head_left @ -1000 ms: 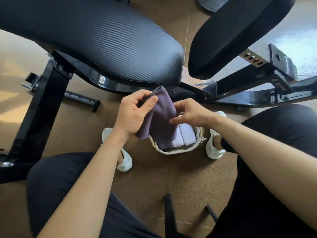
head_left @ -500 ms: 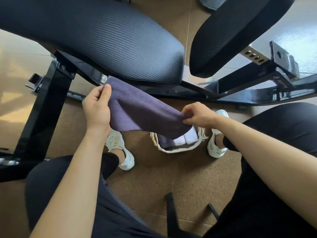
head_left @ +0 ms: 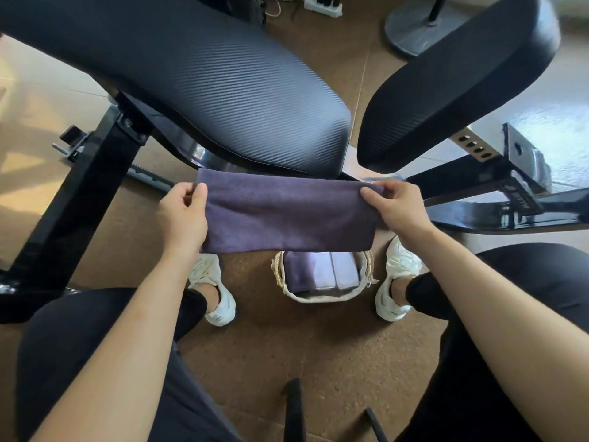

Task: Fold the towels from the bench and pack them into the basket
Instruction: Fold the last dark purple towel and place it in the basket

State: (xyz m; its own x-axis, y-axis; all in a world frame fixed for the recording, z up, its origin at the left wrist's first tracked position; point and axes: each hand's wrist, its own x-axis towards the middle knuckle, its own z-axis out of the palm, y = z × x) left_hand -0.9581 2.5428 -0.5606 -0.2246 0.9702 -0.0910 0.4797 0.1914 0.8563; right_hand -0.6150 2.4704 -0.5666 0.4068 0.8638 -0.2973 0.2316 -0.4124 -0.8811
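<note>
A purple towel point(head_left: 287, 215) is being held stretched flat in the air, just in front of the bench point(head_left: 223, 90) pad's near edge. Its left end is being pinched by the left hand point(head_left: 183, 218) and its right end by the right hand point(head_left: 398, 208), with the fingers point(head_left: 200, 191) curled onto the cloth. Under it, a basket point(head_left: 318, 298) is sitting on the floor point(head_left: 318, 346) between two white shoes point(head_left: 393, 282), with folded towels point(head_left: 318, 271) being kept upright inside, side by side.

This looks like a home exercise room. A padded weight bench point(head_left: 223, 90) on a black steel frame point(head_left: 79, 202) fills the upper half of the frame. A brown speckled floor mat point(head_left: 318, 346) lies below, and a power strip point(head_left: 322, 5) and a round stand base point(head_left: 414, 30) sit at the top edge.
</note>
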